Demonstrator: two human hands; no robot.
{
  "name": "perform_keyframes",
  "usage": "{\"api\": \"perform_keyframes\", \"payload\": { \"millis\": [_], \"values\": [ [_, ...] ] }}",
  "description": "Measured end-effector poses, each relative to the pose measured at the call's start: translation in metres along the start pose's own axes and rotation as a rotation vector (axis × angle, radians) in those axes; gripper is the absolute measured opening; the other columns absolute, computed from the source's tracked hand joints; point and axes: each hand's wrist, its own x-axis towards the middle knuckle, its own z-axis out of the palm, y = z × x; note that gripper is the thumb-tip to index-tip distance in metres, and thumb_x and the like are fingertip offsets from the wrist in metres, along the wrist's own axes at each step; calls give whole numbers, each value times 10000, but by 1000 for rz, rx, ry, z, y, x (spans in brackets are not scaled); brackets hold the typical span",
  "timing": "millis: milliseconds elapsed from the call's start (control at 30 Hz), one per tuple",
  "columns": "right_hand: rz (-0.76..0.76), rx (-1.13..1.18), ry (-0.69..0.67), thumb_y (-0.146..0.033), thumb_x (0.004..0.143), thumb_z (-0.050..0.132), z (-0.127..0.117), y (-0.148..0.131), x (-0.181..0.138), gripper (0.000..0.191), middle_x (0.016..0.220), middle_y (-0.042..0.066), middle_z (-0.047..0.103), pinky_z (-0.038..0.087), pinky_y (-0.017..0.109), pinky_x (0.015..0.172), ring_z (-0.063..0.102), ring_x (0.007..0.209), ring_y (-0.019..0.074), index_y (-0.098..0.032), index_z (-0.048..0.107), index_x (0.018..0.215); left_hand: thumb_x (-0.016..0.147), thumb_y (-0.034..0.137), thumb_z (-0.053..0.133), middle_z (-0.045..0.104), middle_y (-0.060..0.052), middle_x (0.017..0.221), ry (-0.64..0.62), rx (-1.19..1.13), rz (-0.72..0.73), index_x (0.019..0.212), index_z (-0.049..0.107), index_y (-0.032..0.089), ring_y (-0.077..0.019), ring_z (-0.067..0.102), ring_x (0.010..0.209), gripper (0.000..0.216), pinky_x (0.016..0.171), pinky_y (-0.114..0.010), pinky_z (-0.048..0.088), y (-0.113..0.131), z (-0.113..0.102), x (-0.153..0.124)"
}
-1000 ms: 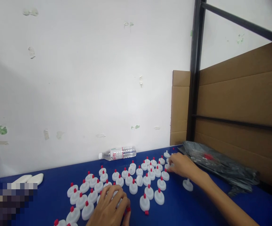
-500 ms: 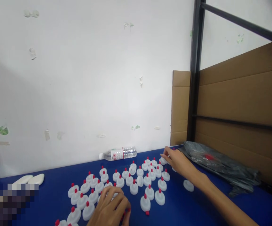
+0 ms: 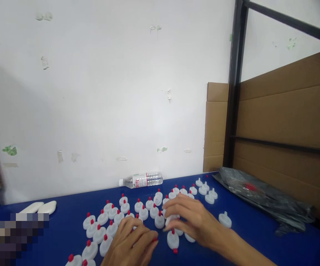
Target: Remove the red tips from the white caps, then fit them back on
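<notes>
Right hand (image 3: 190, 218) — over red-tipped white caps (image 3: 173, 241), near left hand (image 3: 132, 240)

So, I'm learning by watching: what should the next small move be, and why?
Perhaps bring the right hand to the left hand: the right seems to hold a white cap, a red tip shows between the left fingers, and most nearby caps wear red tips.

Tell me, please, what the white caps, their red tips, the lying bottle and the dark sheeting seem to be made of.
White caps: probably plastic, satin; smooth, milky look.
Red tips: likely opaque plastic, judging by the solid colour.
Bottle: likely clear, glossy plastic, see-through and ribbed.
Dark sheeting: seemingly thin plastic film, wrinkled with shiny highlights.
</notes>
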Motion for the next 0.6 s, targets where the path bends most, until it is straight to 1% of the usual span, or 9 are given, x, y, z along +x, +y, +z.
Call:
{"api": "perform_keyframes", "payload": {
  "millis": [67,133,267,400,533,600],
  "values": [
    [-67,37,-30,-326,1001,639,6,-8,1,170,1081,64,742,554,265,881,693,990,148,-196,638,1110,1034,90,502,732,-3,790,18,-6,21,1018,664,194,-174,634,731,193,702,-307,505,1,0,2],
    [-71,41,-58,-345,1001,632,10,-13,1,183,1077,68,749,562,260,869,699,973,146,-193,638,1102,1041,96,495,729,-2,772,22,-14,35,994,672,194,-170,641,720,208,698,-302,503,2,0,2],
    [-69,65,-57,-360,1009,614,12,-17,2,175,1072,75,754,570,262,875,715,971,148,-193,646,1050,1036,81,490,722,4,752,39,-34,56,964,674,189,-160,652,699,225,704,-296,502,3,1,2],
    [-32,114,-70,-321,1030,586,14,-18,0,143,1091,75,756,563,247,921,713,1077,155,-203,663,1005,1024,60,508,733,1,795,8,-58,56,1006,671,186,-159,676,739,206,738,-298,505,0,3,-3],
    [6,92,-90,-256,1054,538,14,-19,-1,146,1223,117,730,542,262,985,695,1149,159,-190,667,1070,987,38,584,737,-9,831,-11,-54,29,1043,672,176,-167,683,777,173,774,-318,512,-2,5,-9],
    [17,72,-94,-238,1064,510,14,-20,-1,169,1251,122,722,533,271,1001,691,1160,160,-191,667,1106,984,37,590,738,-11,820,6,-53,27,1031,675,169,-166,681,763,164,760,-320,515,-2,5,-9]
  ]
}}
